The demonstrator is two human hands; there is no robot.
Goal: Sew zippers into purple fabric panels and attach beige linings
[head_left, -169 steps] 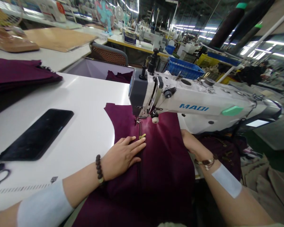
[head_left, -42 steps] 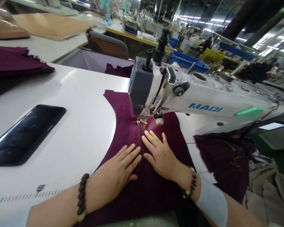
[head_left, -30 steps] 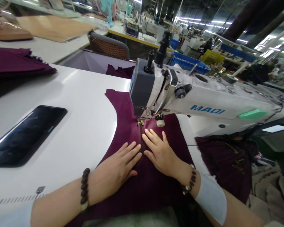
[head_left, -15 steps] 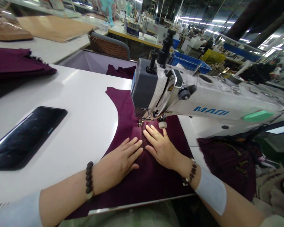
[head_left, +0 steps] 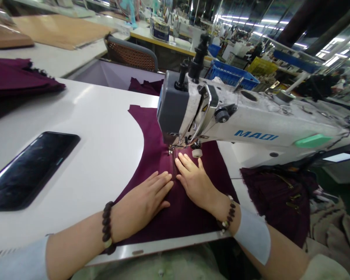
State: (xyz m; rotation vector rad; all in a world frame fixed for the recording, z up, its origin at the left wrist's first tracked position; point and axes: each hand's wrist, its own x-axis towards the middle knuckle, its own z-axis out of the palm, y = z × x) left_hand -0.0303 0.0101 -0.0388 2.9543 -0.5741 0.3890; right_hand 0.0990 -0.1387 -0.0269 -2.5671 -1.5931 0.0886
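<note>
A maroon fabric piece (head_left: pixel 151 132) with a zipper down its middle lies flat under the head of a white MAQI sewing machine (head_left: pixel 251 124). My left hand (head_left: pixel 146 198) lies flat on the fabric to the left of the zipper, fingers stretched out. On the zipper's right side my right hand (head_left: pixel 195 181) presses flat too, its fingertips close to the presser foot (head_left: pixel 171 149). Both wrists wear dark bead bracelets. The zipper pull is hidden under the machine head.
A black phone (head_left: pixel 29 169) lies on the white table (head_left: pixel 99 128) at the left. Folded maroon fabric (head_left: pixel 17 79) is stacked at the far left. More maroon pieces with zippers (head_left: pixel 277 194) hang at the right. A chair (head_left: pixel 131 54) and blue crate (head_left: pixel 230 77) stand behind.
The fabric has fed away from me under the machine, its near edge now on the table. Both hands have slid forward with it, and the zipper pull has gone under the head.
</note>
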